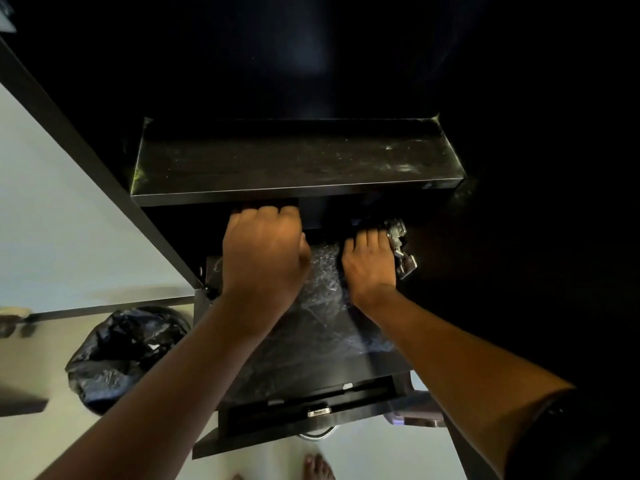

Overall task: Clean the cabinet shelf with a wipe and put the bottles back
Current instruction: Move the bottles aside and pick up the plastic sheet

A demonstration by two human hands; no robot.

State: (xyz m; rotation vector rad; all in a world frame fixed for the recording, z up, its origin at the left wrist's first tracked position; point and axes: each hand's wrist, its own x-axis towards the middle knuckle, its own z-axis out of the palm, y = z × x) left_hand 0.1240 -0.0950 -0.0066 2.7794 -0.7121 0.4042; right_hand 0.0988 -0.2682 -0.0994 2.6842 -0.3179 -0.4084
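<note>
Both hands, left and right, reach under a dusty black shelf above an open drawer.

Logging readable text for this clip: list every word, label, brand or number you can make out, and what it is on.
None can be read. The dusty shelf, the metal hinge, the drawer front and the black bin bag show no lettering; the rest of the cabinet is too dark to tell.

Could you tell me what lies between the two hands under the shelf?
In the head view, crinkled clear plastic lies between the left hand and right hand.
</note>
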